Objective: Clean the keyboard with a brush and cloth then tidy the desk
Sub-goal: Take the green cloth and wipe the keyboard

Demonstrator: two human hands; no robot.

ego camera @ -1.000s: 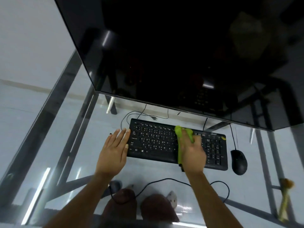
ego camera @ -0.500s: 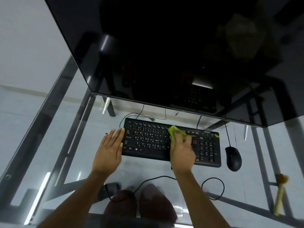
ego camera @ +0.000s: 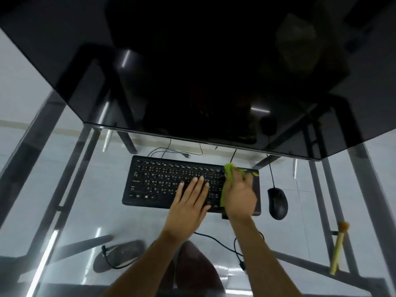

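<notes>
Head view, looking down through a glass bench (ego camera: 85, 211) at a black keyboard (ego camera: 162, 183) lying flat below a large dark monitor (ego camera: 192, 61). Left hand (ego camera: 188, 202) laid flat on the middle keys, fingers stretched out and close together, grip open and holding nothing. Right hand (ego camera: 240, 196) pressed down on the right end of the keyboard, over the number pad, grip closed around a green cloth (ego camera: 228, 172); cloth poking out past the fingertips at the keyboard's top edge and trailing down the left side of the hand. Black mouse (ego camera: 277, 202) just beside the keyboard's right end, not touching it. Brush (ego camera: 339, 247) with a pale yellow handle and brownish bristles lying well apart at the far right of the bench, bristles pointing away. Cables (ego camera: 216, 241) looping under the glass near the forearms.
</notes>
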